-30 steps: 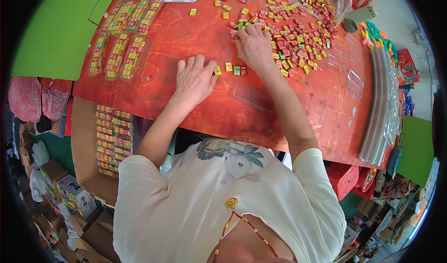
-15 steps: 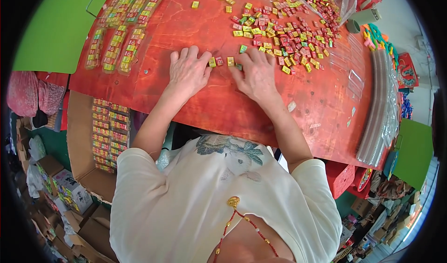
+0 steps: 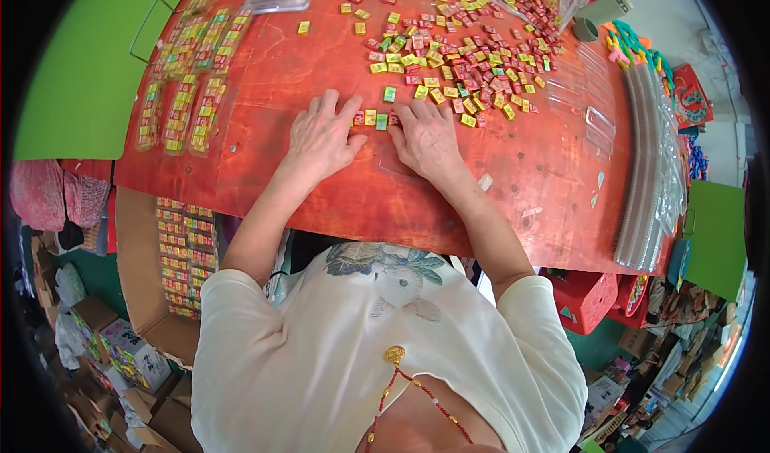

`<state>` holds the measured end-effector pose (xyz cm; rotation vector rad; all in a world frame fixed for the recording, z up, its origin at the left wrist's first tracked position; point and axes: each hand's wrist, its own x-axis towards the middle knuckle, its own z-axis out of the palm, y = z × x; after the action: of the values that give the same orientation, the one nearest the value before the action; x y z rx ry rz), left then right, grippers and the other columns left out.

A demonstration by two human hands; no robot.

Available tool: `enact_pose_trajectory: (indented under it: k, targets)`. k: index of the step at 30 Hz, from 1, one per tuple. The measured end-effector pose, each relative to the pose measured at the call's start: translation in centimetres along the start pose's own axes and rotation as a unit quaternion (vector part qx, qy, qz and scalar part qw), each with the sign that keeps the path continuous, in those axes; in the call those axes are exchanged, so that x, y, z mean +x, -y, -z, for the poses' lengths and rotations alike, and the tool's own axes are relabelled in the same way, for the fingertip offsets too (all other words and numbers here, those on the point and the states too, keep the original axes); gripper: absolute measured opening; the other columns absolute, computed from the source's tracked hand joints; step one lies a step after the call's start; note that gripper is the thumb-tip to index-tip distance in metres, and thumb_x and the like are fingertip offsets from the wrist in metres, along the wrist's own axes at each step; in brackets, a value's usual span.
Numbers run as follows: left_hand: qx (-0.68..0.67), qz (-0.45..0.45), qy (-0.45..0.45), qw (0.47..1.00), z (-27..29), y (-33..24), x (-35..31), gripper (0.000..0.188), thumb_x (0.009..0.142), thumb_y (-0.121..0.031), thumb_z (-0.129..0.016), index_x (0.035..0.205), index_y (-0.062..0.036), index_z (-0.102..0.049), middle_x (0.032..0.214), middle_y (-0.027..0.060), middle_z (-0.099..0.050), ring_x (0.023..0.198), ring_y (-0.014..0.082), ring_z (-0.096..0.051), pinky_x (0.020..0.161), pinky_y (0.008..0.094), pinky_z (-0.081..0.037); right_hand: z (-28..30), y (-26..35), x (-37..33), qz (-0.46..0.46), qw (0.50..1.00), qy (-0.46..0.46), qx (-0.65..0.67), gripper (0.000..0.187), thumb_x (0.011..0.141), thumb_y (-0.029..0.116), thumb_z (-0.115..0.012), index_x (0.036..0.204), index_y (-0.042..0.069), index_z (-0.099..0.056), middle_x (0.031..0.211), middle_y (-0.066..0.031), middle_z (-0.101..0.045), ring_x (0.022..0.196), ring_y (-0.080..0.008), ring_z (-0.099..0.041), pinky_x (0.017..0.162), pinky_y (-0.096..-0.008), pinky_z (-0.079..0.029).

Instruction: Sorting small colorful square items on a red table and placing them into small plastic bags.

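A short row of small red, yellow and green boxes [image 3: 370, 120] lies on the red tabletop between my hands. At its left end is my left hand [image 3: 322, 136], fingers bent and spread, the thumb standing apart. My right hand [image 3: 429, 138] rests at the other end, its fingertips touching a red box there; the fingers are loosely curved and partly hide that box. Just beyond the row sits a single green box [image 3: 390, 94]. A clear plastic piece [image 3: 395, 164] shows faintly beside my right hand.
A loose heap of small boxes [image 3: 473, 72] spreads beyond my right hand. Filled clear trays [image 3: 180, 112] lie at the far left, and nested clear trays [image 3: 642, 164] at the right edge. A carton [image 3: 144, 268] with filled packs stands below the table's left side.
The row is now longer, with a green box and a yellow one showing in it. Both hands have drawn closer around it. The whole view has shifted slightly.
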<state>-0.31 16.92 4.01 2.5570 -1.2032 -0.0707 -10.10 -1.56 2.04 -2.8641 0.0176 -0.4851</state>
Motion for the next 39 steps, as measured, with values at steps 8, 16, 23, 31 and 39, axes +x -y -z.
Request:
enact_pose_trajectory:
  k: [8, 16, 23, 31, 39]
  targets:
    - [0.059, 0.017, -0.022, 0.998, -0.9, -1.2, 0.5, 0.059, 0.081, -0.037, -0.076, 0.132, -0.0120, -0.059, 0.122, 0.0142, -0.054, 0.114, 0.0306, -0.052, 0.089, 0.0443, -0.040, 0.6, -3.5, 1.5, -0.024, 0.994, -0.074, -0.075, 0.014, 0.085, 0.019, -0.069, 0.098, 0.013, -0.069, 0.088, -0.0057, -0.059, 0.086, -0.0250, -0.060, 0.080, -0.0423, -0.042]
    - [0.028, -0.041, -0.051, 0.997, -2.6, -1.6, 1.2, 0.051, 0.080, -0.033, -0.075, 0.125, -0.0140, -0.062, 0.120, 0.0121, -0.054, 0.113, 0.0291, -0.050, 0.088, 0.0449, -0.039, 0.8, -2.7, -0.9, 0.025, 0.998, -0.059, -0.028, 0.018, 0.086, 0.013, -0.068, 0.104, 0.014, -0.071, 0.091, -0.0050, -0.061, 0.088, -0.0245, -0.060, 0.084, -0.0413, -0.041]
    - [0.040, -0.038, -0.058, 0.997, -2.9, -1.9, 1.6, 0.046, 0.081, -0.033, -0.074, 0.120, -0.0121, -0.063, 0.117, 0.0112, -0.055, 0.110, 0.0287, -0.051, 0.086, 0.0441, -0.039, 0.1, -3.0, 2.1, -0.002, 0.992, -0.109, -0.060, 0.022, 0.085, 0.014, -0.068, 0.106, 0.012, -0.069, 0.091, -0.0054, -0.060, 0.090, -0.0239, -0.060, 0.084, -0.0414, -0.042]
    - [0.010, -0.026, -0.049, 0.998, -2.0, -0.9, 0.7, 0.057, 0.082, -0.033, -0.074, 0.132, -0.0113, -0.058, 0.125, 0.0137, -0.053, 0.115, 0.0308, -0.050, 0.090, 0.0450, -0.040, 0.3, -4.7, 1.9, 0.008, 0.992, -0.068, -0.102, 0.020, 0.086, 0.020, -0.069, 0.103, 0.011, -0.067, 0.095, -0.0073, -0.059, 0.092, -0.0253, -0.059, 0.083, -0.0428, -0.041]
    - [-0.007, -0.017, -0.030, 0.999, -1.1, 0.0, 0.5, 0.057, 0.081, -0.024, -0.076, 0.132, -0.0089, -0.057, 0.116, 0.0143, -0.051, 0.106, 0.0340, -0.055, 0.081, 0.0463, -0.054, 0.8, -1.6, -1.0, -0.095, 0.994, -0.042, -0.023, 0.020, 0.086, 0.025, -0.069, 0.090, 0.006, -0.062, 0.088, -0.0089, -0.061, 0.086, -0.0289, -0.060, 0.079, -0.0443, -0.041]
